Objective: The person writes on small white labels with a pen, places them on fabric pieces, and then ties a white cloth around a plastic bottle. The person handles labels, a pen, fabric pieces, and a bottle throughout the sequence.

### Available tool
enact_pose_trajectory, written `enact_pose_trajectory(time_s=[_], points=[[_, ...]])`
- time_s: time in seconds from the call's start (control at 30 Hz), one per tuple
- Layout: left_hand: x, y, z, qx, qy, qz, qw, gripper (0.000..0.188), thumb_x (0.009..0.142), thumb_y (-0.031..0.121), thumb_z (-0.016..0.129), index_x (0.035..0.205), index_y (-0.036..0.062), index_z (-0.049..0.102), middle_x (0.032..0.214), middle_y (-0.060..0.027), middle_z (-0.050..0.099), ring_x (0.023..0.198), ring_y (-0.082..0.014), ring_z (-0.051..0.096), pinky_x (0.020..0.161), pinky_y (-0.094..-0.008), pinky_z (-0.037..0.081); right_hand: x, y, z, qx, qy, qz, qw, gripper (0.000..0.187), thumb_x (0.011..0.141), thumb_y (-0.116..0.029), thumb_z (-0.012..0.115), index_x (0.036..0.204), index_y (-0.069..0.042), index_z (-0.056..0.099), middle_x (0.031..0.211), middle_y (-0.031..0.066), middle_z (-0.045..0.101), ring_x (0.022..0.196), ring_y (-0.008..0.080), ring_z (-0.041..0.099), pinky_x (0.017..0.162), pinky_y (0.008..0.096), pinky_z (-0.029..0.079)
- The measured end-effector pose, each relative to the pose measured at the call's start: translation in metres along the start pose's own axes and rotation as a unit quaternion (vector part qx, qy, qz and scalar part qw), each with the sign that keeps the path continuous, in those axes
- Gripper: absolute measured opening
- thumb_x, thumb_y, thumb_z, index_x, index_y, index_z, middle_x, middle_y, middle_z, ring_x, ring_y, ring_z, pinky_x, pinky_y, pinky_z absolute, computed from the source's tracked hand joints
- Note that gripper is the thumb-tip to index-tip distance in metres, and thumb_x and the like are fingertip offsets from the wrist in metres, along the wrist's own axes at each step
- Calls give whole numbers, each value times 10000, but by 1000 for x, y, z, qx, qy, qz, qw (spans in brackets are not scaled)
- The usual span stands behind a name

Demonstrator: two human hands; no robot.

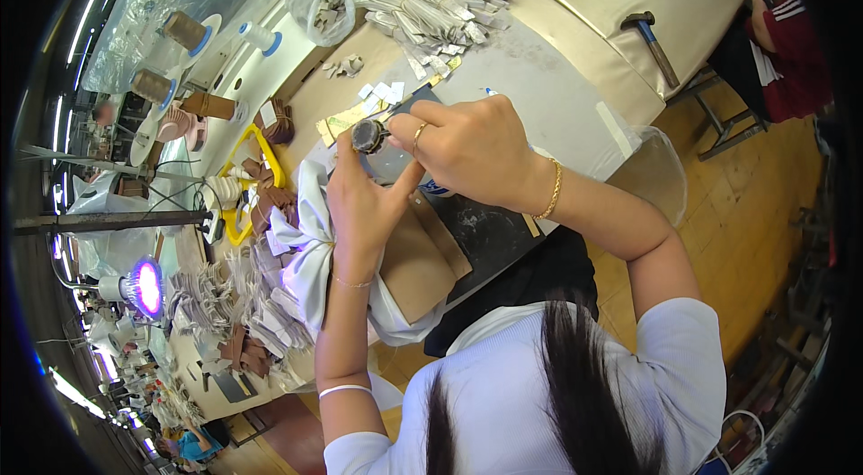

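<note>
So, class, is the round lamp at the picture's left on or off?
On: the lamp glows bright pinkish white, with a purple rim.

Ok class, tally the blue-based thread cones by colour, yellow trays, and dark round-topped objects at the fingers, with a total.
Brown thread cones: 2
White thread cone: 1
Yellow tray: 1
Dark round-topped object: 1
Total: 5

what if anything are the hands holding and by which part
A dark, round-topped object seems held near its top, between the left hand and right hand; which hand really grips it cannot be told.
</note>
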State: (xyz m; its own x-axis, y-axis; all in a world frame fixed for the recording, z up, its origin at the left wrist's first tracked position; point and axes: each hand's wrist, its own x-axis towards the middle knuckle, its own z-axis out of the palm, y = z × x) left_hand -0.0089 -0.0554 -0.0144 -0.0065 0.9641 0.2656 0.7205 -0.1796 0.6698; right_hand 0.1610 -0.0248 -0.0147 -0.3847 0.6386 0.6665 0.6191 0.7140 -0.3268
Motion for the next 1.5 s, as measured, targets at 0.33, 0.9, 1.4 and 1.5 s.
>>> enact_pose_trajectory(time_s=[0.33, 0.9, 1.4, 1.5], points=[[0, 1, -5, -33, -37, -42, 998, 696, 699, 361, 853, 1215, 33, 520, 1029, -181, 678, 948, -329, 684, 813, -399, 528, -9, 12, -2, 136, 22, 77, 987, 173, 816, -204, 767, 936, -108, 689, 827, 29, 703, 602, 169, 651, 519, 291, 497], [-3, 0, -8, -63, -34, -10, 997, 757, 671, 256, 862, 1313, 70, 505, 1170, -170, 659, 1027, -329, 666, 878, -385, 522, 2, 16, -9, -30, 68, -198, 977, 263, 737, -151, 663, 986, -73, 694, 900, 19, 684, 539, 98, 545, 486, 252, 386], [2, -11, -1, -58, -12, 24, 998, 782, 708, 341, 838, 1352, 107, 464, 1110, -214, 657, 1011, -411, 636, 843, -442, 517, 45, 17, -5, -64, -11, -322, 944, 144, 764, -138, 690, 906, -128, 666, 909, 12, 629, 624, 121, 590, 508, 271, 399], [6, -10, 3, -78, -8, 23, 997, 784, 720, 375, 827, 1358, 106, 460, 1137, -213, 649, 1014, -411, 633, 842, -449, 516, 44, 28, 4, -26, -15, -274, 961, 142, 774, -58, 693, 901, -103, 650, 890, 33, 625, 639, 167, 595, 521, 291, 421]])
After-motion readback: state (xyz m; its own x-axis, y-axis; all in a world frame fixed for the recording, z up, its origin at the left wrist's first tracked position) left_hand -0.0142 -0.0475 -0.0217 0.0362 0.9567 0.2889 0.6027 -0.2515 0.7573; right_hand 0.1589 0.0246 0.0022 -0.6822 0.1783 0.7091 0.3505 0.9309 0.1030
